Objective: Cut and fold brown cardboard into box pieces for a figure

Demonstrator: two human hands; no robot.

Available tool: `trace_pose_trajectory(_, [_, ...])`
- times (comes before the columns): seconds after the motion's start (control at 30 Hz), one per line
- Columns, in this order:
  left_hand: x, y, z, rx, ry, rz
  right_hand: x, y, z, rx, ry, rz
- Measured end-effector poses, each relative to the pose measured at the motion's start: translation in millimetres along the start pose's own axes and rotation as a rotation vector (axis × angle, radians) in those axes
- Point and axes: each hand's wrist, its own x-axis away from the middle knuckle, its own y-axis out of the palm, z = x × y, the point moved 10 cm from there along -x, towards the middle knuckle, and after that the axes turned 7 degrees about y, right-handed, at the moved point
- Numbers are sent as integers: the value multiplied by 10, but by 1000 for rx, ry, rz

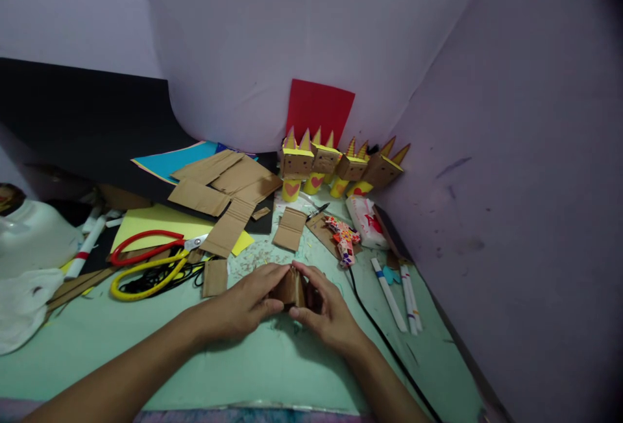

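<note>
Between my two hands, low over the pale green tabletop (219,371), is a small folded piece of brown cardboard (288,288). My left hand (243,300) grips its left side, thumb in front and fingers behind. On the other side my right hand (325,303) holds it the same way, fingertips meeting the left ones near the top edge. The palms hide part of the cardboard. A small cardboard square (215,278) lies just left of my left hand. Beyond the hands rests a creased cardboard rectangle (290,228).
Scissors (146,267) with red and yellow handles lie left, near cardboard pieces (233,215). Several cardboard-headed figures with yellow horns (298,162) stand at the back. A flower-patterned glue gun (344,238) trails a black cord (374,322) past my right arm. White markers (389,296) lie right.
</note>
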Motion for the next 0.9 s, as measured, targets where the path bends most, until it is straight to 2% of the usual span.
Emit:
trace_pose_trajectory(0.43, [9,39,-68,-29,-85,-43,9,-33,-20,-93,32,-34])
trace_pose_trajectory(0.7, [31,26,-31,8,-34,-28,18,-27,-63,-68,7,-37])
trace_pose_trajectory(0.9, [39,19,-33,8,-25,6,39,-36,-17,-105,63,-39])
